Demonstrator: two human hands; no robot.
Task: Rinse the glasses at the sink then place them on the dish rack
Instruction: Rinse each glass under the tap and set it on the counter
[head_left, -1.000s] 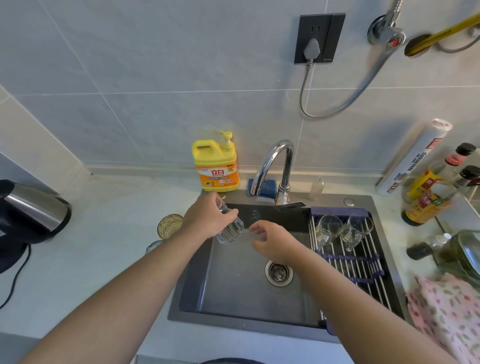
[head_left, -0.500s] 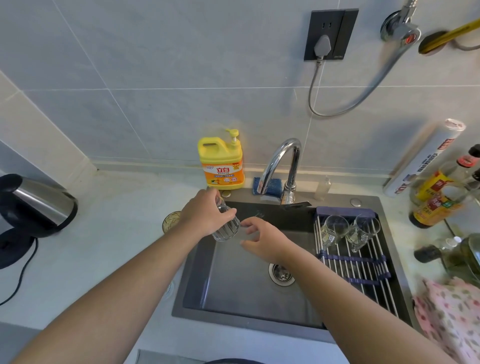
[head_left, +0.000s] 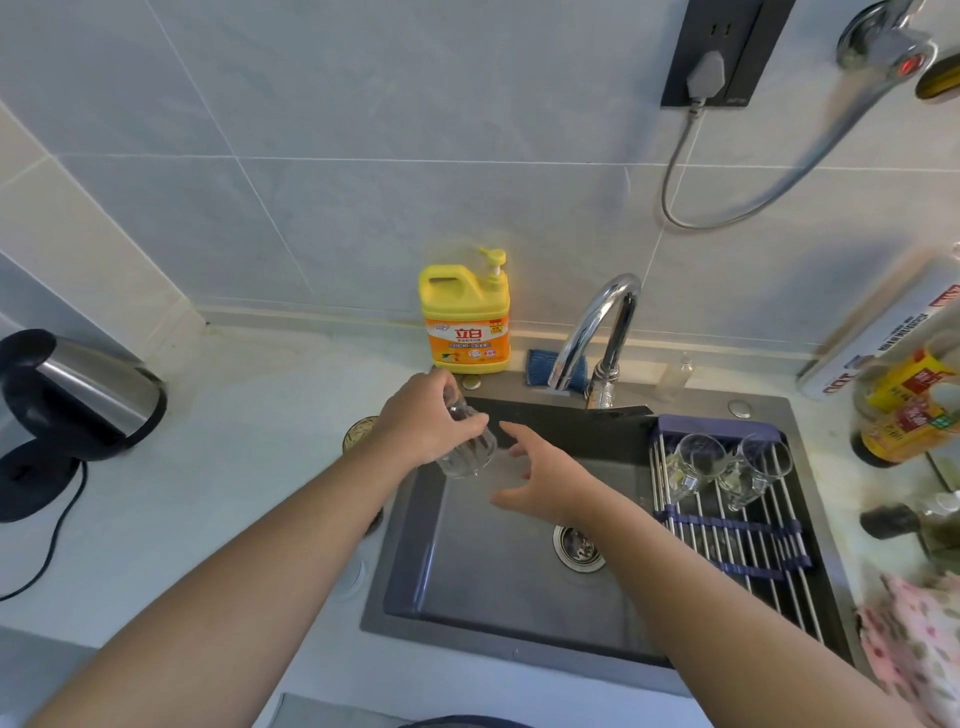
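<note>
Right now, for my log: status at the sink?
Left hand grips glass over sink. Right hand open, empty, beside it. Two glasses on rack. No obstruction seen.

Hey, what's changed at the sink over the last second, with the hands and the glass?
Little. The right hand has spread its fingers beside the ribbed glass and holds nothing. The left hand still grips that glass, tilted, over the back left corner of the sink. The two glasses on the dish rack have not moved.
</note>
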